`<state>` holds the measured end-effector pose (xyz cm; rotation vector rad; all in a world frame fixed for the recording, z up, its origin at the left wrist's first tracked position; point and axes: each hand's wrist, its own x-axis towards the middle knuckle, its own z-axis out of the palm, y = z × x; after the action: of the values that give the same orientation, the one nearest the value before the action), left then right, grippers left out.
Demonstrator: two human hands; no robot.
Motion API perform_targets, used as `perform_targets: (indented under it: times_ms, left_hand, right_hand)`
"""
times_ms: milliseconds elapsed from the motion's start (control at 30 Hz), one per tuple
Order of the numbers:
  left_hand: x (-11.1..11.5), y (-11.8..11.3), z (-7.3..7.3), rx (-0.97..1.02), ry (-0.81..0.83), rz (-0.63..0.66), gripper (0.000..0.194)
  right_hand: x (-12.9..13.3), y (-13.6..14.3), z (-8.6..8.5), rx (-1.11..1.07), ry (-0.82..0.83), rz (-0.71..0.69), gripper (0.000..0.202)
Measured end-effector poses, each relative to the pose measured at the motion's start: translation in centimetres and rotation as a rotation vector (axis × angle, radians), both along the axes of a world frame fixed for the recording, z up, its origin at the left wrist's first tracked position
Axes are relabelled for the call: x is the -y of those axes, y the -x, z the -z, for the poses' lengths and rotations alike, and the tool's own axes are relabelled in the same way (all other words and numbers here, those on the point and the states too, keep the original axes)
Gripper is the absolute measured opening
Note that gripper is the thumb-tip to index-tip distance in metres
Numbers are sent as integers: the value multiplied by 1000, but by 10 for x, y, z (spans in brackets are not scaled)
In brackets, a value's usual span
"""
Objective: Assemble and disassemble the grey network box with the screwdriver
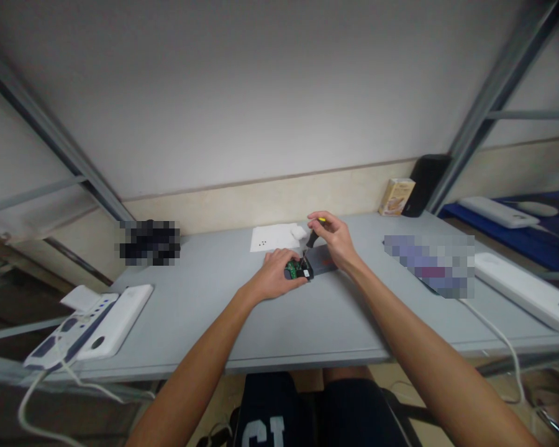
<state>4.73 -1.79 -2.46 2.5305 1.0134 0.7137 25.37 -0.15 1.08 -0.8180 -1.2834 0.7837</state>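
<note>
Near the middle of the grey table point(200, 323) lies a small black device with a green circuit board point(298, 269). My left hand point(277, 274) is closed around its left side, fingers behind and thumb in front. My right hand point(334, 237) grips a screwdriver point(312, 239) with a dark handle and a yellow end. The tool slants down, its tip at the device; the exact contact is too small to tell. Under my right hand sits a flat dark grey case point(323, 259). Behind my left hand is a white sheet point(272, 238) with several small dark dots or screws on it.
A power strip point(74, 326) and a long white unit point(116, 323) lie at the left edge. A blurred dark object point(149, 243) stands back left. Back right are a yellow box point(397, 197) and a black speaker-like object point(426, 185). A white unit point(524, 292) lies right.
</note>
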Motion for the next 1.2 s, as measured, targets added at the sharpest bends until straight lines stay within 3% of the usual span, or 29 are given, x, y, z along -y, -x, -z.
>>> perform_targets:
  times_ms: [133, 333, 533, 633, 733, 967, 1200]
  left_hand:
    - [1, 0, -1, -7, 14, -2, 40]
    - [1, 1, -1, -12, -6, -1, 42]
    - [-1, 1, 2, -20, -21, 1, 41]
    - [0, 1, 1, -27, -18, 5, 40]
    - [1, 1, -1, -25, -4, 13, 38]
    - [2, 0, -1, -17, 3, -1, 39]
    - [2, 1, -1, -21, 0, 12, 38]
  right_hand:
    - [2, 3, 0, -5, -23, -79, 32]
    - [2, 15, 11, 95, -82, -44, 37]
    - [6, 21, 8, -33, -86, -184, 31]
    - [8, 18, 4, 6, -119, -77, 19]
    - [6, 12, 3, 61, -122, 85, 19]
    - [-5, 1, 8, -158, 56, -132, 27]
    - [0, 9, 4, -93, -18, -41, 22]
